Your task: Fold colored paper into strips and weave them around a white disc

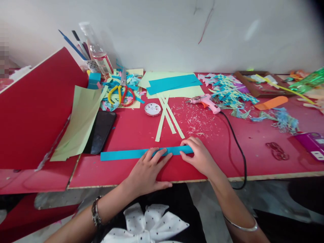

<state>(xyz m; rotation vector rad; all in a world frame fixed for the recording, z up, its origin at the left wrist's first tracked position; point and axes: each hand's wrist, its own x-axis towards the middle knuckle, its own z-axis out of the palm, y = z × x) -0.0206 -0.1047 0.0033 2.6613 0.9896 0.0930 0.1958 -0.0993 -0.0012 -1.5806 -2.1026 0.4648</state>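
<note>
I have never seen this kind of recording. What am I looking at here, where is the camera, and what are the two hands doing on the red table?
There is no machine: a person works with bare hands, and the single camera sits on the head, looking forward and down. The left hand and right hand both press flat on a long blue paper strip lying along the front of the red table. Neither hand grips anything. Behind the strip lie three pale green paper strips, a pink glue gun with a black cord, scissors among paper scraps, a small round tin, a black phone and a woven blue paper piece.
</note>
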